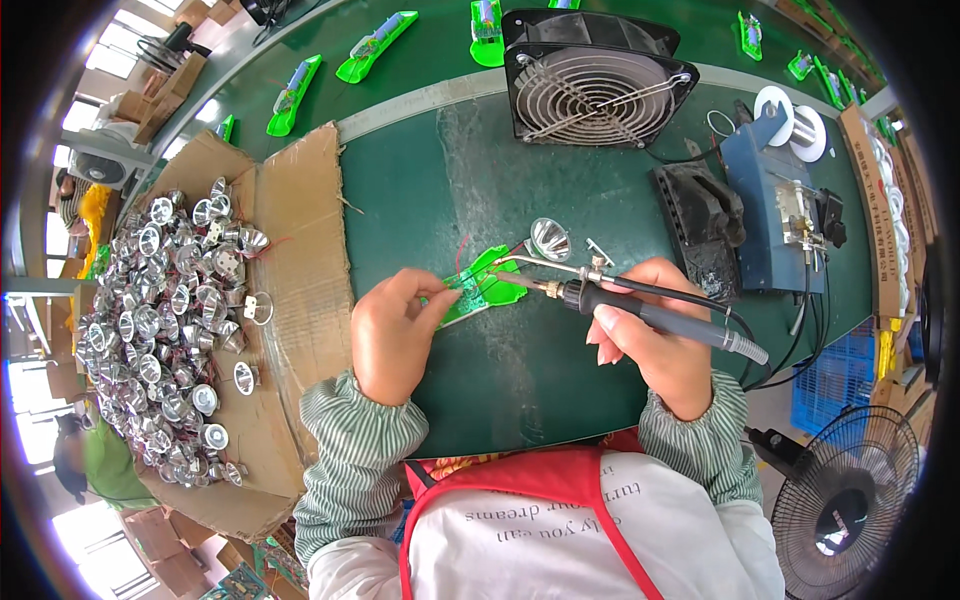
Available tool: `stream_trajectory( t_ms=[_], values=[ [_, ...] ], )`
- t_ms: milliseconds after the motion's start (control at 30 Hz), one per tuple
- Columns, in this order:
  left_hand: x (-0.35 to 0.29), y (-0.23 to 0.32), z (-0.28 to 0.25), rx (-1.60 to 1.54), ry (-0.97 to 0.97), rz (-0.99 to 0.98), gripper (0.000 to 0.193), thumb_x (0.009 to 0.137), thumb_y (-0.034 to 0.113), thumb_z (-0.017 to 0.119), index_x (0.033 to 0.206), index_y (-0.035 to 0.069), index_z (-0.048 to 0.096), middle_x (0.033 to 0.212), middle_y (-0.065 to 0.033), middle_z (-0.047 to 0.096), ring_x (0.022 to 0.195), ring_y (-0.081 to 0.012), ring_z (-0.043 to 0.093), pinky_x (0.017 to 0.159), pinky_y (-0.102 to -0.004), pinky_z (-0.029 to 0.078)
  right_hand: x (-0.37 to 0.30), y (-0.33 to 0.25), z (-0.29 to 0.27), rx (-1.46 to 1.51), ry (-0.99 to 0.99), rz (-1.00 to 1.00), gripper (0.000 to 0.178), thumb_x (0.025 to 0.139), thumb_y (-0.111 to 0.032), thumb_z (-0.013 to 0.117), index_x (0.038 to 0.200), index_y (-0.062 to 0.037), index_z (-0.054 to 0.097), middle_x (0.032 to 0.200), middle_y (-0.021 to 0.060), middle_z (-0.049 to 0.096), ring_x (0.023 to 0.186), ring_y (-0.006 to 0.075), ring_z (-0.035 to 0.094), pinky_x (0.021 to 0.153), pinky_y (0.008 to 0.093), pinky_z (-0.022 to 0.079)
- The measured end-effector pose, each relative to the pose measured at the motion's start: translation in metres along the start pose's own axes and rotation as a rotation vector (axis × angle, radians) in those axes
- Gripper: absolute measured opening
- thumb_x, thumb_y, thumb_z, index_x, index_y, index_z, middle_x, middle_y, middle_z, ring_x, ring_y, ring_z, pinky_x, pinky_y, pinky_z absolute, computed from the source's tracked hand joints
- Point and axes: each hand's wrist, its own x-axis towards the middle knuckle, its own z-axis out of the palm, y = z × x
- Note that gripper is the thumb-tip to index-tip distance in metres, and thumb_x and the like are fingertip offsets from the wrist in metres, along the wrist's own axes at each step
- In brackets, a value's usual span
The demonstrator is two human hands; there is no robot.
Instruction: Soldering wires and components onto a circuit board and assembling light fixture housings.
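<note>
A bright green plastic housing (507,290) lies on the bench with a small green circuit board (470,292) in it and thin red wires rising from the board. My left hand (392,330) pinches at the board's near-left side; what lies between its fingertips is too small to make out. My right hand (655,345) grips a soldering iron (650,318) with a black and grey handle. Its tip points left, over the board. A thin metal solder-feed tube (545,263) is clamped along the iron. Just behind the housing sits a silver reflector lamp cup (550,239), with wires running toward the board.
On the left, an open cardboard box (300,220) holds a heap of reflector cups (170,320). A black square fan (600,95) stands at the back. To the right are a blue solder-feeder unit (765,205), a black iron stand (695,215) and trailing cables. More green housings (378,48) lie beyond.
</note>
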Motion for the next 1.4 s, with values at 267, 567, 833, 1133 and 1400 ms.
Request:
stream_trajectory(
  t_ms=[267, 567, 833, 1133, 1400],
  values=[
    [-0.006, 0.003, -0.001, 0.183, 0.043, 0.420, 0.006, 0.077, 0.003, 0.063, 0.081, 0.000, 0.061, 0.082, -0.0131, 0.057, 0.077, -0.0316, 0.053, 0.068, -0.0390, 0.043, 0.006, 0.002, 0.007, -0.055, -0.052, 0.021, 0.015, 0.079, 0.003, 0.062, 0.090, 0.0072, 0.053, 0.076, 0.0106, 0.062, 0.063, 0.0116, 0.062, 0.049, 0.0230, 0.050],
    [0.004, 0.006, -0.009, 0.245, -0.119, 0.392, 0.007, 0.072, 0.001, 0.062, 0.077, 0.000, 0.057, 0.086, -0.0131, 0.054, 0.080, -0.0319, 0.051, 0.070, -0.0396, 0.043, 0.012, 0.008, 0.011, -0.032, -0.075, 0.140, 0.014, 0.079, 0.002, 0.062, 0.089, 0.0064, 0.054, 0.074, 0.0092, 0.062, 0.061, 0.0100, 0.061, 0.048, 0.0227, 0.049],
    [0.008, 0.009, -0.012, 0.316, -0.157, 0.410, 0.009, 0.070, 0.001, 0.064, 0.075, 0.000, 0.057, 0.087, -0.0102, 0.056, 0.080, -0.0277, 0.053, 0.070, -0.0366, 0.045, 0.014, 0.013, 0.012, -0.042, -0.087, 0.157, 0.014, 0.079, 0.001, 0.063, 0.090, 0.0056, 0.054, 0.072, 0.0084, 0.062, 0.059, 0.0097, 0.061, 0.048, 0.0226, 0.048],
    [0.010, 0.008, -0.014, 0.308, -0.190, 0.412, 0.009, 0.069, 0.001, 0.063, 0.076, 0.001, 0.057, 0.087, -0.0111, 0.055, 0.080, -0.0302, 0.052, 0.071, -0.0381, 0.044, 0.016, 0.014, 0.013, -0.080, -0.111, 0.141, 0.014, 0.079, -0.001, 0.063, 0.088, 0.0048, 0.055, 0.070, 0.0080, 0.062, 0.058, 0.0094, 0.060, 0.048, 0.0230, 0.048],
    [0.011, 0.008, -0.014, 0.274, -0.206, 0.427, 0.009, 0.070, 0.000, 0.063, 0.077, 0.001, 0.057, 0.087, -0.0117, 0.055, 0.081, -0.0313, 0.052, 0.071, -0.0392, 0.044, 0.014, 0.010, 0.012, -0.061, -0.075, 0.100, 0.014, 0.080, -0.001, 0.063, 0.089, 0.0045, 0.054, 0.071, 0.0086, 0.062, 0.058, 0.0096, 0.060, 0.048, 0.0224, 0.048]
  ],
)
